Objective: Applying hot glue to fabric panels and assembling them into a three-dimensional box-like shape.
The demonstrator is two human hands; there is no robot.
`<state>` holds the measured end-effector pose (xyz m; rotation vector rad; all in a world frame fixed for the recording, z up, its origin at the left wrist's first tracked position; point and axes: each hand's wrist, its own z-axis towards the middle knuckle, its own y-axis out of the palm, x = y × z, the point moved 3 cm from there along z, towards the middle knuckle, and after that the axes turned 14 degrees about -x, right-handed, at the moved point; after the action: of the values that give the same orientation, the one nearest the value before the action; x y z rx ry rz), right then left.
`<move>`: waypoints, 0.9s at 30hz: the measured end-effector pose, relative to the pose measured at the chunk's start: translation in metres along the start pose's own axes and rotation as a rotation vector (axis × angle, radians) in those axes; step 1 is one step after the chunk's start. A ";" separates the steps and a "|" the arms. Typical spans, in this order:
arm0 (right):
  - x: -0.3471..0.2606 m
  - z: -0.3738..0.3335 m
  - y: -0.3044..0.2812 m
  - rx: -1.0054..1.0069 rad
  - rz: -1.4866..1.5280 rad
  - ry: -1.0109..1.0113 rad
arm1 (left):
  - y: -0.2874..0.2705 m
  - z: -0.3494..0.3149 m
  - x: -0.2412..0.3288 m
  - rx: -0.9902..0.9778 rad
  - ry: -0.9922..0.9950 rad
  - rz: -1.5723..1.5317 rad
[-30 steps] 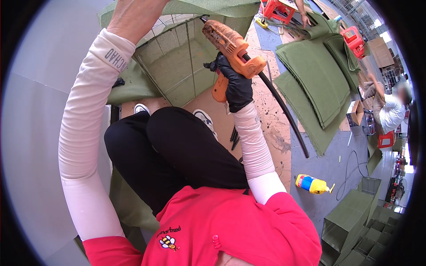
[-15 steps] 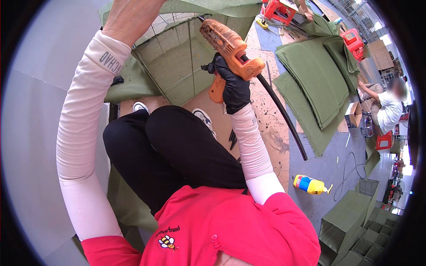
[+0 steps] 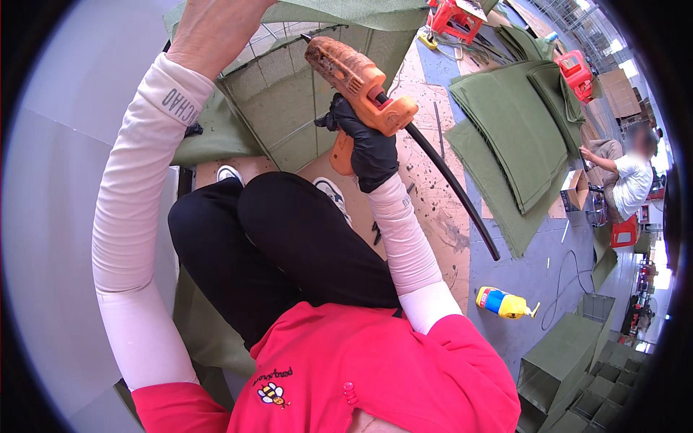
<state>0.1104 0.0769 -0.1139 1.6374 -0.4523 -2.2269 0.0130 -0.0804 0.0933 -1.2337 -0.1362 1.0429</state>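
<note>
My right hand [image 3: 369, 148], in a black glove, is closed round the grip of a stained orange glue gun [image 3: 354, 76]. A long black glue stick [image 3: 451, 184] trails from its rear. The gun's nozzle points up and left, near the upper edge of a wire-framed box lined with green mesh fabric [image 3: 303, 97]. Bare-skinned, my left hand [image 3: 220, 32] reaches to the top edge of the picture beside the box's loose green fabric flap [image 3: 354, 10]. Its fingers lie outside the picture, so what they hold is hidden.
Green fabric sheets [image 3: 509, 137] lie stacked at the right. A yellow pump bottle [image 3: 505, 302] lies on the floor near green fabric boxes [image 3: 563, 353]. Red stools [image 3: 456, 20] stand farther off. Another person [image 3: 629, 177] sits at far right. A grey wall [image 3: 58, 216] borders my left.
My right hand has carried the glue gun a little to the left, and its nozzle has shifted along the box's upper edge. The left hand has barely moved.
</note>
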 end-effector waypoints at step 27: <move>0.018 -0.020 0.036 -0.219 -0.378 -0.068 | -0.023 -0.034 -0.031 -0.120 -0.132 -0.252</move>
<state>0.1278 0.0358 -0.1190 1.6409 0.0957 -2.4979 0.0291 -0.1248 0.1120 -1.2194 -0.4505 0.9056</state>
